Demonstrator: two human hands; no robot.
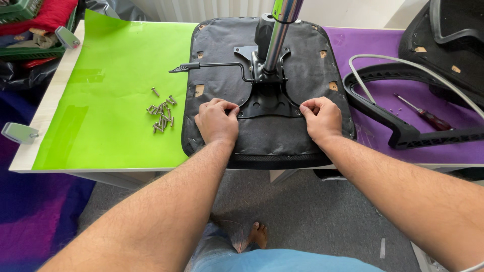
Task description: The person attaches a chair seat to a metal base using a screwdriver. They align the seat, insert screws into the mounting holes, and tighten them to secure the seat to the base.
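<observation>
An upturned black office-chair seat point(267, 136) lies on the table, with a black metal mounting plate point(267, 100) bolted on and a chrome gas column point(277, 35) rising from it. A lever point(212, 65) sticks out to the left. My left hand point(218, 121) pinches at the plate's near left corner, fingers closed on something too small to make out. At the plate's near right corner, my right hand point(321, 118) pinches in the same way. A pile of several silver screws point(162, 115) lies on the green sheet, left of my left hand.
Green sheet point(101, 100) covers the table's left, purple sheet point(388, 50) the right. A black armrest point(398, 100) and red-handled screwdriver point(426, 115) lie to the right, another black chair part point(448, 40) behind. Green baskets with red cloth point(35, 25) at far left. The table's near edge point(101, 171) is close.
</observation>
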